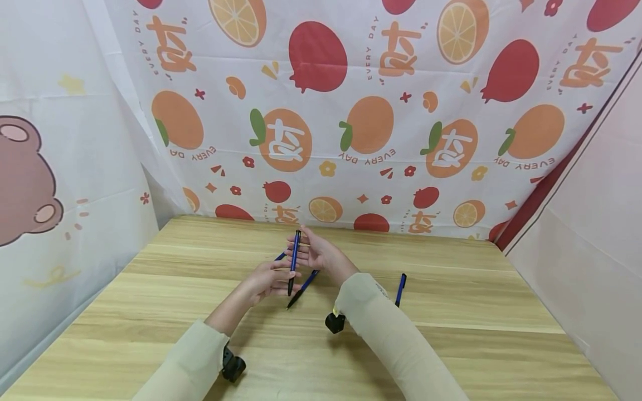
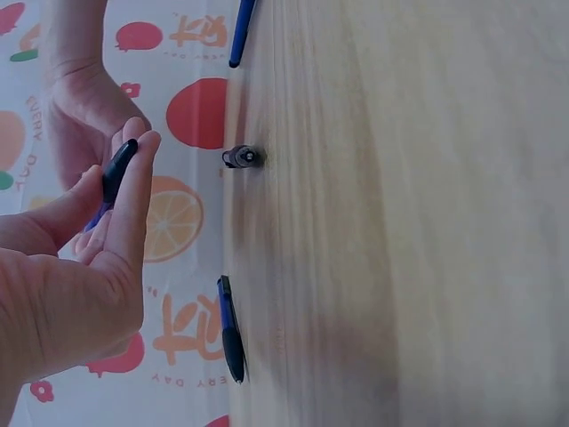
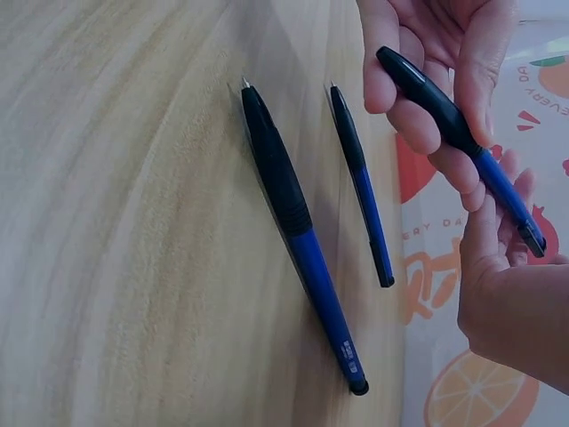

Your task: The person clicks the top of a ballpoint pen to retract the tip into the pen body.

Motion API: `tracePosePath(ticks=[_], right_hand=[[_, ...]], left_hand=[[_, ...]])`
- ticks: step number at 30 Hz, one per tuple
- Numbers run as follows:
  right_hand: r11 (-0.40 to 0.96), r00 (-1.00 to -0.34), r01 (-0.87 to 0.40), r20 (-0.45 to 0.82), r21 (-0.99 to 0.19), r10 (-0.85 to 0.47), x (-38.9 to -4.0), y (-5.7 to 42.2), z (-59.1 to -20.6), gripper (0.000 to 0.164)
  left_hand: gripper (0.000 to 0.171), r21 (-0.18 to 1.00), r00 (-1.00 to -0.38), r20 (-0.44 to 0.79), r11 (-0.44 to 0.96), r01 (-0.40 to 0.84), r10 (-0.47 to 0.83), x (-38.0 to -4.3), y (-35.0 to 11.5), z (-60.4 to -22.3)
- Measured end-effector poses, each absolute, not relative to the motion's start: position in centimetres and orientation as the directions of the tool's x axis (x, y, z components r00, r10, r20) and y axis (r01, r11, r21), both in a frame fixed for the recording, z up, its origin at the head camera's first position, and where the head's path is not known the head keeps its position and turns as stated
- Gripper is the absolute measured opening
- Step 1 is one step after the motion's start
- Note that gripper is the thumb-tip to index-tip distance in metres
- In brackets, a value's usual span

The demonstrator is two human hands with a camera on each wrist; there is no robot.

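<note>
A blue pen with a black grip (image 1: 295, 259) is held off the table, its clip end upward. My left hand (image 1: 266, 281) pinches it by the black grip between thumb and fingers, also visible in the left wrist view. My right hand (image 1: 317, 252) is beside the upper end, its fingers extended behind the barrel; whether they touch it I cannot tell. Below the hands lies a second pen (image 1: 307, 284). Another pen (image 1: 281, 256) is partly hidden behind the fingers. In the right wrist view, two pens, a nearer one (image 3: 302, 240) and a farther one (image 3: 363, 187), lie on the wood.
To the right a further blue pen (image 1: 401, 287) lies partly behind the right sleeve (image 1: 381, 317). The wooden table (image 1: 150, 312) meets a fruit-printed cloth (image 1: 326, 133) at the back. Pale cloths hang at both sides. Small black cameras (image 1: 233, 367) are worn on the wrists.
</note>
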State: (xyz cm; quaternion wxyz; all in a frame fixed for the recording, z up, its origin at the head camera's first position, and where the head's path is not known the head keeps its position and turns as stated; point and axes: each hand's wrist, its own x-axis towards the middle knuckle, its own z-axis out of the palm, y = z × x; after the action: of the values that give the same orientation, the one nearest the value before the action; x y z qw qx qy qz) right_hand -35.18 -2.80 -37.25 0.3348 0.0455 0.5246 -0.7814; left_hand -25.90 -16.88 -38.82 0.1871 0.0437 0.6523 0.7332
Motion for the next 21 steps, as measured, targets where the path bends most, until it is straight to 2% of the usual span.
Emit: tracePosePath(ticks=[7,21], right_hand=[[-0.270,-0.768,0.553,-0.356,-0.788,-0.532,-35.0,-3.1,-37.4,0.059],[-0.398,-0.789,0.505,-0.222,-0.766,-0.573,-34.3,-4.4,-38.2,0.039]], left_hand=[[0.047,0.973,-0.942,-0.167,-0.106,-0.206,0.291,-25.7,-17.3,-38.8],[0.049,0.975,-0.961,-0.153,-0.120,-0.184,0.228,-25.4,-18.2,-38.8]])
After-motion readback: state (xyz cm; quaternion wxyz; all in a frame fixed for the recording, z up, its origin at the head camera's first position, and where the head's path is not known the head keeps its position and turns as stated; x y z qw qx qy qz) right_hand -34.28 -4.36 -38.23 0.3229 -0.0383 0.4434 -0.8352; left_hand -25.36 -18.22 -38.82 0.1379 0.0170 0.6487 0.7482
